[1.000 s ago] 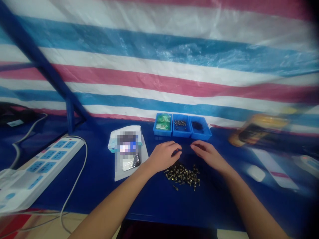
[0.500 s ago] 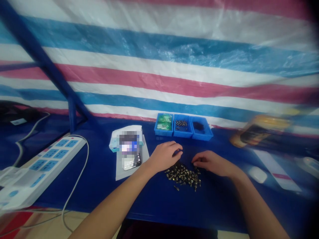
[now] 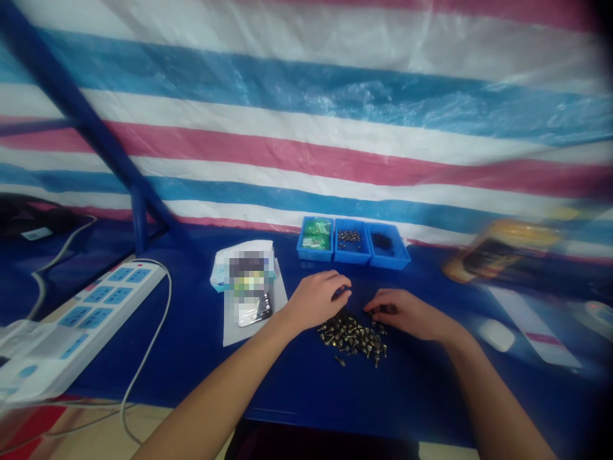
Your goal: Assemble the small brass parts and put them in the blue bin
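Since the left hand [image 3: 316,299] and the right hand [image 3: 407,314] are both curled in narrow over the loose pile of small screws [image 3: 352,338], that's the spot to watch: the pile sits on the blue bench [image 3: 191,358] right in front of the person, just under the fingertips. The left fingers are bunched at the pile's top edge and the right ones at its upper right edge. Something dark might be pinched there, but honestly I can't tell from this view if either hand has a screw. For fiddly stuff like this, I'd pinch with the very tips from the outer edge of the pile so it doesn't get spread around. Room-wise, there's open bench on both sides of the pile, and the front edge is fairly near. Three blue bins [image 3: 352,241] sit just past the hands, holding green packets, dark screws and black bits. A phone [image 3: 253,313] on white paper [image 3: 253,333] lies just left of the left hand, a white power strip [image 3: 96,306] is farther left, and a white mouse [image 3: 496,335] is off to the right.
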A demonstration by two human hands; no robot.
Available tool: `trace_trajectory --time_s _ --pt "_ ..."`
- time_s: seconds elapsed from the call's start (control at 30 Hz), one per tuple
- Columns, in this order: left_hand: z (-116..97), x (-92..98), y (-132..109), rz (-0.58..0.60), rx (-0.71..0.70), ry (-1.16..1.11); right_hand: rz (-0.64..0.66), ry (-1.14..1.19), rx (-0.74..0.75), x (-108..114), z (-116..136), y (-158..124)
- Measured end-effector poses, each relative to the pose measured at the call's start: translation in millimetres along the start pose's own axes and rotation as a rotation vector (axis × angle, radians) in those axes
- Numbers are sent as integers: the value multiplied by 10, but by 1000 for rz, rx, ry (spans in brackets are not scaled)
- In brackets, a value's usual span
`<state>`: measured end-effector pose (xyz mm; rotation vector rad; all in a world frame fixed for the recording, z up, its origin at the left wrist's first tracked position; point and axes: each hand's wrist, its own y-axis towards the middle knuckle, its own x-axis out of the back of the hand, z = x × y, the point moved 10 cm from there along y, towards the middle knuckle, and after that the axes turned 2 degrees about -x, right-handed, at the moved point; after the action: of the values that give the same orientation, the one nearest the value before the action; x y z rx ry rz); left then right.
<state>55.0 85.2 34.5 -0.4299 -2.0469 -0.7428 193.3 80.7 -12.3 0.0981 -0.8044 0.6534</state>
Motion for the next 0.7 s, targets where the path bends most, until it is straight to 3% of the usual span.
trace_trajectory --time_s 0.23,0.43,0.63,0.7 --pt "35 -2 -3 -10 15 -11 -106 -33 46 85 -3 60" --pt "79 45 3 -38 19 -48 -191 202 -44 145 -107 77" --pt "81 137 11 -71 39 -177 -469 354 -27 382 -89 53" --pt "26 136 19 -61 29 -220 -498 351 12 394 -25 57"
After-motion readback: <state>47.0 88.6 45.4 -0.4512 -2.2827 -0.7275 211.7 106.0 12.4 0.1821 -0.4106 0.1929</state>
